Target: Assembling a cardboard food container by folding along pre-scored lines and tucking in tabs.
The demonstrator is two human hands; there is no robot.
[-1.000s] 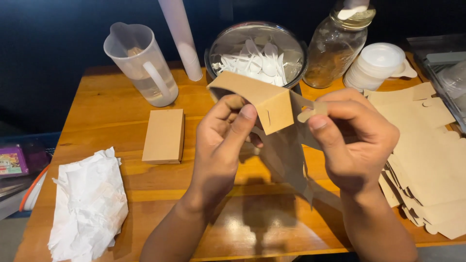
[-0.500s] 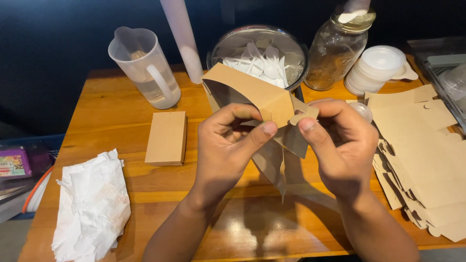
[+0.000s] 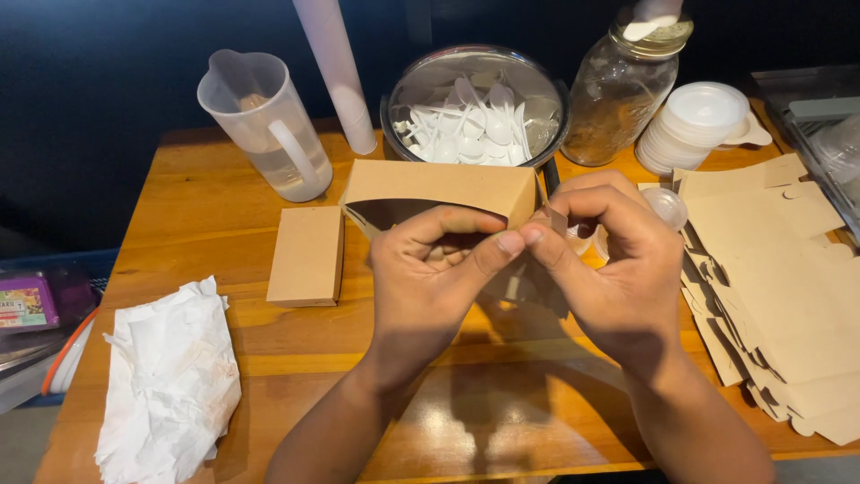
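Two hands folding a kraft carton

Both hands are working at centre frame, above the wooden surface. Left hand and right hand are pinching the right end of a brown card box; thumb and forefinger tips of each are closing narrow on a small flap there, nearly touching each other.

Step in hand, as judged: tucking the end flap. Next move likely calls for steady pressure and keeping the walls square so the card is not creasing.

Box is showing plain, matte, half-formed, its left end gaping open and dark inside.

Nearby: a finished box lying just left, flat blanks stacking at right, a bowl of white spoons sitting behind, crumpled paper at lower left.
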